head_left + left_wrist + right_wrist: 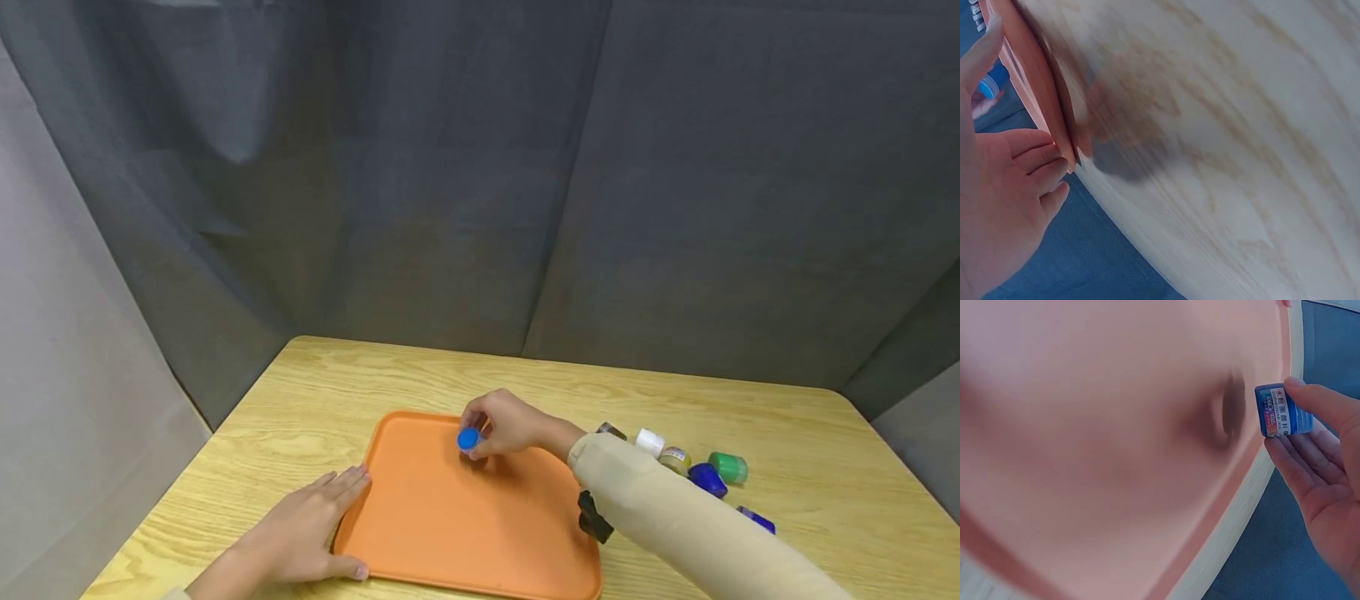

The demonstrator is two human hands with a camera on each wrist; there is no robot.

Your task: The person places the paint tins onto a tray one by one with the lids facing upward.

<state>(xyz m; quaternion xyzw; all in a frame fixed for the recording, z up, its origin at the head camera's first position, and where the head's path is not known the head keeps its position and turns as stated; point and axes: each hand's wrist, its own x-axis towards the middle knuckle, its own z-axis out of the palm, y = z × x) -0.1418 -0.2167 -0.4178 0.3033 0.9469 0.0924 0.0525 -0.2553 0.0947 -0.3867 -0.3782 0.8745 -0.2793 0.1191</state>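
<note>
My right hand (506, 425) pinches a small blue-capped paint jar (469, 439) between thumb and fingers, over the back part of an orange tray (450, 517). In the right wrist view the printed label of the jar (1275, 411) faces the camera, and the jar is apart from its shadow on the tray, held just above the surface. My left hand (307, 525) lies at the tray's left side, fingers extended and touching the rim, thumb near the front left corner. The left wrist view shows those fingers (1032, 159) against the tray's edge.
Right of the tray, partly behind my right sleeve, lie several more paint jars: a white one (649, 442), a yellow one (675, 459), a green one (728, 467) and dark blue ones (707, 479). A dark cloth (450, 208) hangs behind the wooden table (300, 400).
</note>
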